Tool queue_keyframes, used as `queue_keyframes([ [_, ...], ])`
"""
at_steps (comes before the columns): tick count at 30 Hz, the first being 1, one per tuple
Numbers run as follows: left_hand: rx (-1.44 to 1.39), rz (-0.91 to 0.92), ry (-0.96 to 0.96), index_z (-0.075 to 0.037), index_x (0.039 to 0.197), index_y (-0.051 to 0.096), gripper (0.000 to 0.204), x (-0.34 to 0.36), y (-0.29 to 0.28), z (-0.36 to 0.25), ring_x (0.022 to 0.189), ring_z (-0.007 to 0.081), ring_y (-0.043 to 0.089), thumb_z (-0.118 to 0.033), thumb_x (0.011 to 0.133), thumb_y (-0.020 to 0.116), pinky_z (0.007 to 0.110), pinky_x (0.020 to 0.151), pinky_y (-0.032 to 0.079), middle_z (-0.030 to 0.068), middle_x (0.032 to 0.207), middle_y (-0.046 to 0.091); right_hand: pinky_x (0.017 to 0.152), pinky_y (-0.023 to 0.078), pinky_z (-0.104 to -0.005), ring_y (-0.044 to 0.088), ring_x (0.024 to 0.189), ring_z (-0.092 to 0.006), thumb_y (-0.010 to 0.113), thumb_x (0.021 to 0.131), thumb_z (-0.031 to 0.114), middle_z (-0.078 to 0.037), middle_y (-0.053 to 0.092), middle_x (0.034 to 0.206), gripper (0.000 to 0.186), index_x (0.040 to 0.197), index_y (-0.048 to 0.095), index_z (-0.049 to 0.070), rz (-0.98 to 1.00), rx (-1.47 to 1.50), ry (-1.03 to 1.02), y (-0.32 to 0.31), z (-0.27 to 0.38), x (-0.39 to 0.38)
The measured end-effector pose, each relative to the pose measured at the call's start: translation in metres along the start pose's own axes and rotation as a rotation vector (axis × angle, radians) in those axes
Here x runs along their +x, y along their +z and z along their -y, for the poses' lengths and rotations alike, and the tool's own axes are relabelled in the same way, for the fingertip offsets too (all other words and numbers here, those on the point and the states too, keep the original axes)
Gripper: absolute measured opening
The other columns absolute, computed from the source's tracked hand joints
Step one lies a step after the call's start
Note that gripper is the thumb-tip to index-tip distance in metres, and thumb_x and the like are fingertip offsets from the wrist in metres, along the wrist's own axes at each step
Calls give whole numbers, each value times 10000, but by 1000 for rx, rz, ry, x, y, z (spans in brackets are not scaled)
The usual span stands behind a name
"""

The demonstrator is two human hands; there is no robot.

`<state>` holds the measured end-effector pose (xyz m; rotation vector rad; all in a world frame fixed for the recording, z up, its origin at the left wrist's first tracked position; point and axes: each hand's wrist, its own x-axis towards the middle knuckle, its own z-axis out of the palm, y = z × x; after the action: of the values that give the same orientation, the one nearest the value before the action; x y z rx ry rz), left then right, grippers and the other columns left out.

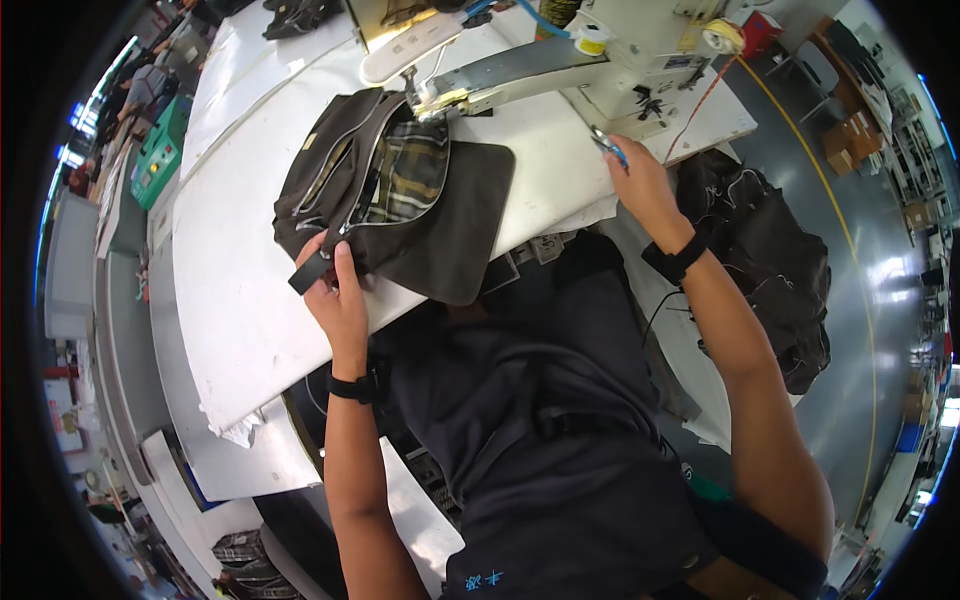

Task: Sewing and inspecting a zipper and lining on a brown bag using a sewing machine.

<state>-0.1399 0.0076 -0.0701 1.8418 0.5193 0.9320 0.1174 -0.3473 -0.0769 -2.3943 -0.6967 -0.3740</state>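
My left grip (340,298) has a short dark strap (310,272) pinched thumb-to-fingers, at the near left corner of this floppy brown cloth bag (445,240), unzipped to its plaid lining (410,175) on the smooth white desk (230,335). Right grip (644,188)'s curled round slim blue-and-metal snips (610,147), right of the bag.

Covered, cropped, blurred

The right hand (642,185) hides part of a small blue tool (606,142); the left hand (336,300) covers a corner of the brown bag (402,190). The upper edge crops the sewing machine (530,75) and another bag (300,14). People (148,88) at left are blurred; goods on the right shelves (914,165), too small to tell.
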Motion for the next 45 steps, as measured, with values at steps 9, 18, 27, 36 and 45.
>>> queue_keyframes([
  [9,79,-26,16,-30,1216,637,258,2,-3,2,822,89,574,-141,991,695,247,702,489,53,1099,622,902,550,-431,685,1059,-403,616,994,136,-222,717,1143,253,1193,701,5,-82,-21,-65,16,-15,2],
  [18,17,-91,144,-26,1181,647,254,-1,1,5,698,84,524,-153,971,712,251,637,455,49,1104,607,920,539,-423,684,1048,-403,564,1030,142,-242,712,1134,289,1219,685,-41,-105,33,-95,20,-22,-7],
  [27,65,-72,93,13,1114,675,241,-1,-2,2,925,176,639,-185,982,712,312,798,507,103,1071,672,967,502,-436,622,1129,-404,551,1028,121,-233,639,1216,323,1303,617,-35,-70,49,-98,8,-38,-40],
  [36,77,-68,74,37,1140,668,280,5,1,14,906,205,638,-212,1013,674,327,808,518,135,1070,683,943,524,-448,637,1119,-402,639,959,85,-216,641,1204,344,1291,618,-1,-22,178,-51,-29,-16,-97],
  [45,63,-72,169,44,1164,647,325,5,-1,18,918,168,639,-243,1017,684,308,818,516,104,1021,679,943,517,-397,655,1092,-351,652,964,100,-185,669,1208,322,1271,641,7,105,301,-144,-13,69,-102],
])
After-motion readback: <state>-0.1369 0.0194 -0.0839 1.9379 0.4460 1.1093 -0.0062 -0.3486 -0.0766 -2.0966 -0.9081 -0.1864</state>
